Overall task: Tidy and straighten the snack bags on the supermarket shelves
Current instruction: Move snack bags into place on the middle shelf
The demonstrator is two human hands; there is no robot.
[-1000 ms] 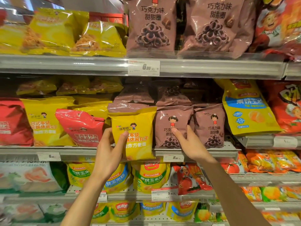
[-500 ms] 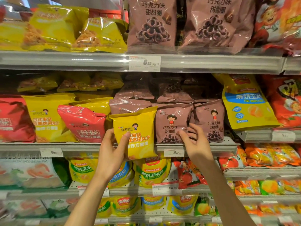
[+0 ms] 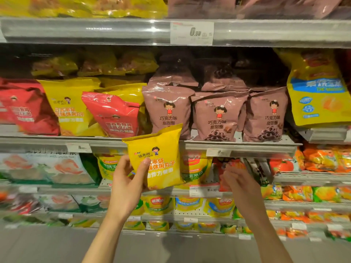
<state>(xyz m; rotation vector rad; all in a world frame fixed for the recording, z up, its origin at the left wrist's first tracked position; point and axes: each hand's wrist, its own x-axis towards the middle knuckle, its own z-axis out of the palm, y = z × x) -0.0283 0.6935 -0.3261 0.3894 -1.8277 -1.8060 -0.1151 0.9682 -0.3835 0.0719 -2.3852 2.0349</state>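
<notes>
Gripping the lower left part of a yellow snack bag, the left hand has its thumb laid across the bag's front, with the fingers hidden behind it. That bag is off the shelf, held tilted in front of the middle shelf's front rail, and its lower part covers the yellow bags on the shelf below. The right hand hangs near the bag's right side, apart from it, holding nothing; it is motion-blurred, and its fingers seem loosely bent, though how exactly they lie is hard to make out.

On the middle shelf stand three brown chocolate-ring bags side by side, with more of the same stacked in the dark behind them, hard to tell apart. The held bag's top corner overlaps the bottom of the leftmost brown one. Left of these, a red bag leans tilted against yellow bags, and another red bag is cut off by the left edge. A large yellow-and-blue bag at right runs partly out of view.

The upper shelf's bags are cropped at the top edge. A price tag on its rail is too blurred to read surely. Lower shelves are smeared with blur; their labels cannot be read.
</notes>
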